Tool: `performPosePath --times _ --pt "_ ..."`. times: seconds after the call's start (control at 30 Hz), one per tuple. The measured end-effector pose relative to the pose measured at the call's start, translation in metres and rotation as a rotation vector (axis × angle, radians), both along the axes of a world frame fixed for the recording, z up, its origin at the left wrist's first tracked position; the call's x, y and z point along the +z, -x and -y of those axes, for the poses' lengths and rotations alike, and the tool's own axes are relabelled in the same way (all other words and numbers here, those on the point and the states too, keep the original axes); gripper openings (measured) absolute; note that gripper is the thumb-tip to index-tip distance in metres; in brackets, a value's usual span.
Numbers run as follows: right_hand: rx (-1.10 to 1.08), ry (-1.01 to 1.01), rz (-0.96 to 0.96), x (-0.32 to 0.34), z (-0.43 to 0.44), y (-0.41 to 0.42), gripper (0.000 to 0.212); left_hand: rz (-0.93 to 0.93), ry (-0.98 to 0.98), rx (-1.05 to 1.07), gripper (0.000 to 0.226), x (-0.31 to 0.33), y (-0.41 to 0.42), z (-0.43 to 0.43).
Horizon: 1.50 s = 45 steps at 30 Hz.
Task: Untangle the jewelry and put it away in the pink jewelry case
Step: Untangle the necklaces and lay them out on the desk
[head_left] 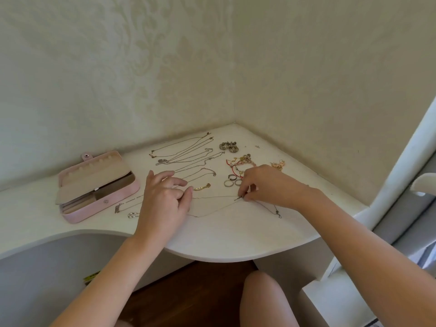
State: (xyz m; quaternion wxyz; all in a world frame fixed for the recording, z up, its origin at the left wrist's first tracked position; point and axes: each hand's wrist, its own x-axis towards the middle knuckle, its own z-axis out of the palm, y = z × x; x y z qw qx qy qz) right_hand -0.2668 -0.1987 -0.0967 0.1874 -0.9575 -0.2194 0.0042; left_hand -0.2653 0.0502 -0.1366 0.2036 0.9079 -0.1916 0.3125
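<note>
A thin silver chain point(215, 204) lies stretched across the white corner desk point(224, 241) between my hands. My left hand point(165, 199) pinches its left end between thumb and forefinger. My right hand point(264, 185) pinches the chain near its small pendant. The chain's clasp end point(278, 214) trails off to the right. The pink jewelry case point(99, 185) stands open at the left, its beige lid raised. Several more thin necklaces point(184, 154) are laid out in rows behind my hands.
A gold bracelet point(201, 187), three rings point(232, 181), red and pink beaded bracelets point(240, 164), a grey bead bracelet point(228, 147) and gold earrings point(278, 165) lie behind. A bar necklace point(122, 206) and pearl piece point(133, 215) sit near the case. Walls close the corner.
</note>
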Motion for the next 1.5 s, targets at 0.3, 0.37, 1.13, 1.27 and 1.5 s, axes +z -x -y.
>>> performPosePath --times 0.3,0.37,1.13,1.27,1.5 --pt "-0.030 -0.123 -0.078 0.001 0.004 -0.001 0.007 -0.195 0.164 -0.318 0.013 0.010 0.014 0.058" --pt "-0.055 -0.201 -0.104 0.002 0.006 -0.001 0.010 -0.338 0.315 -0.343 0.022 0.008 0.015 0.074" --pt "-0.271 -1.208 -0.159 -0.012 -0.008 0.012 0.023 -0.708 0.953 -0.487 0.012 0.006 0.003 0.085" --pt "-0.300 -1.254 -0.122 -0.012 -0.008 0.014 0.022 -0.720 0.947 -0.490 0.014 0.006 0.004 0.084" --pt "-0.261 -1.304 -0.150 -0.013 -0.014 0.018 0.020 -0.740 1.004 -0.476 0.009 0.010 0.006 0.082"
